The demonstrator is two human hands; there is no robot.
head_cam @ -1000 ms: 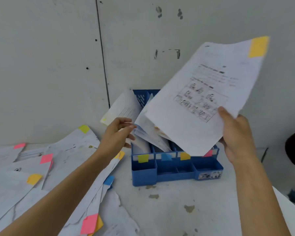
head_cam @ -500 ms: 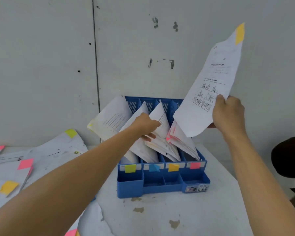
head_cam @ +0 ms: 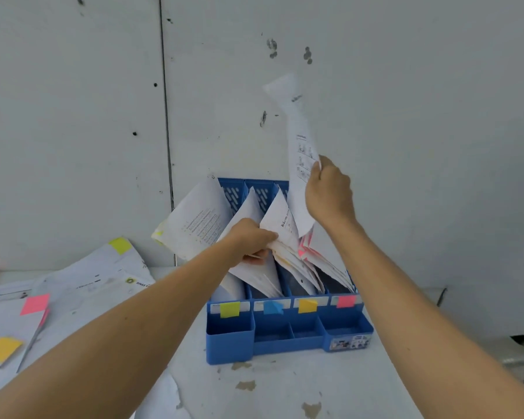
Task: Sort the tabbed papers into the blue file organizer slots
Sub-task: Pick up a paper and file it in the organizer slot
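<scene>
The blue file organizer [head_cam: 288, 340] stands against the wall, its four slots labelled green, blue, orange and pink at the front. Leaning papers fill the slots. My right hand [head_cam: 330, 192] grips a printed sheet [head_cam: 298, 152] almost edge-on, its lower end above the third slot; its tab is hidden. My left hand [head_cam: 250, 240] holds the papers of the second and third slots [head_cam: 280, 225], pulling them left. A sheet with a yellow-green tab [head_cam: 194, 225] leans out of the first slot.
Loose tabbed papers [head_cam: 82, 285] with green, pink and orange tabs lie spread over the left of the white table. The grey wall rises directly behind the organizer. A chipped tabletop [head_cam: 285, 388] lies in front of it.
My right hand has turned the sheet edge-on and brought it left and down over the organizer. My left hand has closed on the leaning papers.
</scene>
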